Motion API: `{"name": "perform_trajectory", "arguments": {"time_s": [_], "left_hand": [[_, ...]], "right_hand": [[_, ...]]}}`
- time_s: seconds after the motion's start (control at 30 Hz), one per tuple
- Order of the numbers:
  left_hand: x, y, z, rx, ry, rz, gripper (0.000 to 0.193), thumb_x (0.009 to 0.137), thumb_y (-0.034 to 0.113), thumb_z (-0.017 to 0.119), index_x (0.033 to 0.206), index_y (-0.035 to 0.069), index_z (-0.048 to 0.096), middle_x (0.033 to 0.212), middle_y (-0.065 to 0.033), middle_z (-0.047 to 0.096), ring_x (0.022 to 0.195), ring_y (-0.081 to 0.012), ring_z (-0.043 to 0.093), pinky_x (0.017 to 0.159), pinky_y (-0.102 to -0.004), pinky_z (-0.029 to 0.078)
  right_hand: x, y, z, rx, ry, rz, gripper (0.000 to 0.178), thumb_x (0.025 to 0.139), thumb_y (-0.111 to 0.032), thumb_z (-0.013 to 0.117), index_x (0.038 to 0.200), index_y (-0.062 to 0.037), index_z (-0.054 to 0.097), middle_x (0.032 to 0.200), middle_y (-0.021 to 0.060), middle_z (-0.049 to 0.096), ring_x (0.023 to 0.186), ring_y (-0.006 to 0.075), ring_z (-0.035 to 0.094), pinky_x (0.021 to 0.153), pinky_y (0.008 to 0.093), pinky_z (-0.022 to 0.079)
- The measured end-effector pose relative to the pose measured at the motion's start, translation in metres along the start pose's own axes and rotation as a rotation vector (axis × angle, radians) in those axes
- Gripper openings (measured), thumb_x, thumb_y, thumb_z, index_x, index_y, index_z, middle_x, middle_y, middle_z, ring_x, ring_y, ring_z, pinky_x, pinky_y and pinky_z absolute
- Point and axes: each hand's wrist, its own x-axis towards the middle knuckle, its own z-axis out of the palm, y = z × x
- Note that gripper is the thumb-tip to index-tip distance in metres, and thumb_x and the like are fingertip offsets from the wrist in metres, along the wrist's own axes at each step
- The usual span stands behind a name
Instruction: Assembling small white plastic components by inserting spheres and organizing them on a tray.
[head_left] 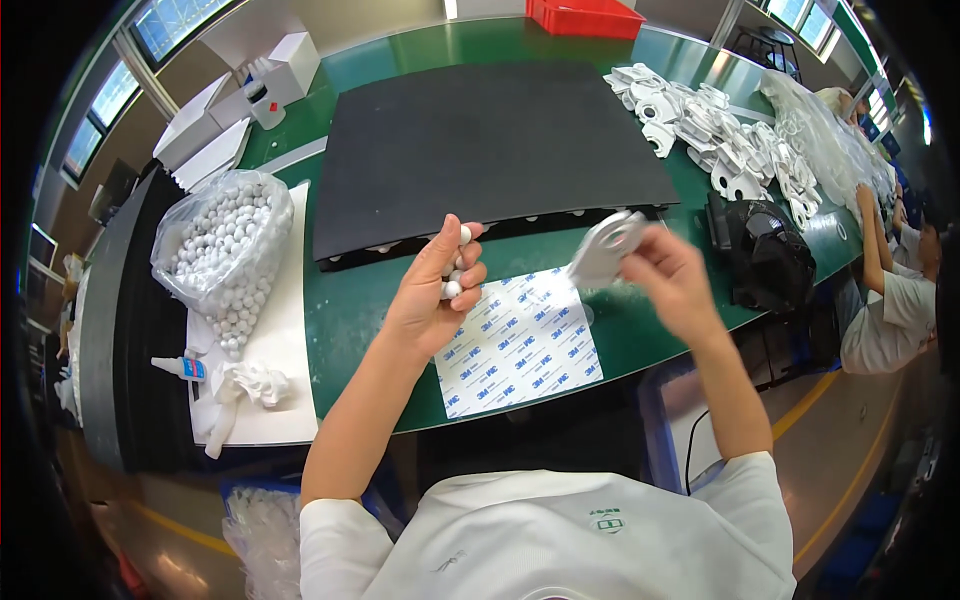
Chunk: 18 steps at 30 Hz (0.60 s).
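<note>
My left hand (432, 285) is closed around several small white balls (452, 289), held up over the near part of the table. My right hand (672, 278), slightly blurred, pinches a flat white plastic part (604, 252) with a rounded outline and a hole in it. Between and below the hands lies a white sheet with blue print (520, 345), flat at the table's near edge. To the left stands a clear plastic bag (170, 245) full of similar white balls. A heap of similar white plastic parts (715, 135) spreads over the far right of the table.
A large black foam sheet (490, 150) covers the middle of the green table (350, 345), white pieces showing under its near edge. A small glue bottle (180, 368) and crumpled tissue (255, 384) lie at left. Black bag (765, 255) at right; red bin (585, 18) behind. Another person (890, 310) sits far right.
</note>
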Motion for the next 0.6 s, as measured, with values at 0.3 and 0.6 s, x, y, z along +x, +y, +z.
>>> {"name": "perform_trajectory", "arguments": {"time_s": [0.3,0.6], "left_hand": [[-0.004,-0.009,0.010,0.083,-0.006,0.067,0.038,0.092,0.022,0.057,0.126,0.006,0.048,0.092,-0.0033,0.053,0.069,-0.0086,0.046,0.047,-0.0174,0.036],[-0.003,-0.009,0.006,0.109,-0.016,0.082,0.021,0.086,0.022,0.066,0.098,0.008,0.058,0.093,-0.0030,0.056,0.067,-0.0068,0.047,0.046,-0.0166,0.035]], "right_hand": [[-0.002,0.044,0.036,0.024,-0.127,0.085,0.016,0.090,-0.002,0.053,0.106,0.0003,0.052,0.095,0.0051,0.061,0.089,0.0090,0.057,0.079,0.0239,0.047],[-0.002,0.045,0.039,-0.176,-0.138,0.045,0.013,0.091,-0.003,0.052,0.104,-0.0003,0.053,0.095,0.0044,0.061,0.088,0.0091,0.058,0.079,0.0239,0.047]]}}
